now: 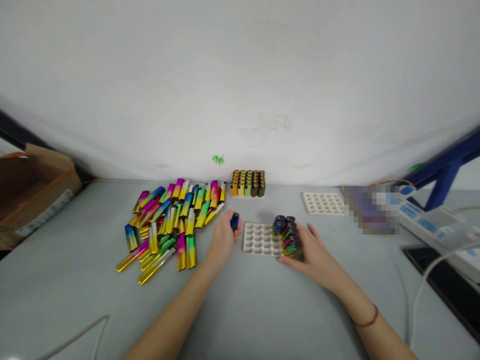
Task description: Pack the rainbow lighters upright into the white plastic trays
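My left hand (pixel 224 235) is closed around a blue lighter (pixel 234 221), its dark end pointing up, just left of a white tray with round holes (pixel 258 240). Several shiny lighters (pixel 288 234) with dark tops stand upright in the right-hand columns of that tray; its left columns have nothing in them. My right hand (pixel 309 252) wraps round the right side of these lighters, thumb in front; its other fingertips are partly hidden behind them. Beside my left hand spreads a loose pile of metallic, multicoloured lighters (pixel 172 215), lying at many angles.
A block of upright lighters (pixel 248 183) stands against the wall at the back. Another white holed tray (pixel 323 203) lies at the back right. Further right are a power strip (pixel 431 225), a black flat device (pixel 446 290) and cables. A cardboard box (pixel 37 195) sits far left.
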`<move>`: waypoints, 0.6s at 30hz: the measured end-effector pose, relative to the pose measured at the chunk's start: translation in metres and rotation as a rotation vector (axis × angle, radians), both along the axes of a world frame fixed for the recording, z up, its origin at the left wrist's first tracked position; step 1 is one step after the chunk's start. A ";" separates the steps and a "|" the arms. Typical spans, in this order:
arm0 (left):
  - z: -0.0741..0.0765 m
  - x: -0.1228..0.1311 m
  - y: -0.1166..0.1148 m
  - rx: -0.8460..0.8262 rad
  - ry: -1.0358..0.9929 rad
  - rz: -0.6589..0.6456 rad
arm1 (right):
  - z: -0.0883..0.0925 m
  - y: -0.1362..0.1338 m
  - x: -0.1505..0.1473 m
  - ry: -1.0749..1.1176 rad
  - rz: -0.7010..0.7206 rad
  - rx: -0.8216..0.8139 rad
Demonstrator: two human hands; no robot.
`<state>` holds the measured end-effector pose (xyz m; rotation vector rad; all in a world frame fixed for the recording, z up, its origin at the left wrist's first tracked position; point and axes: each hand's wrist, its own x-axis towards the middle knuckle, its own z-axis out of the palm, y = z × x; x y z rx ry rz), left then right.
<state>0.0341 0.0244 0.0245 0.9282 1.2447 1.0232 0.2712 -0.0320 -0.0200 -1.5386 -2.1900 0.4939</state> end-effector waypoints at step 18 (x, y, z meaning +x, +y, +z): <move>-0.004 0.005 -0.012 0.147 0.066 -0.107 | 0.001 0.000 0.000 0.009 0.001 0.003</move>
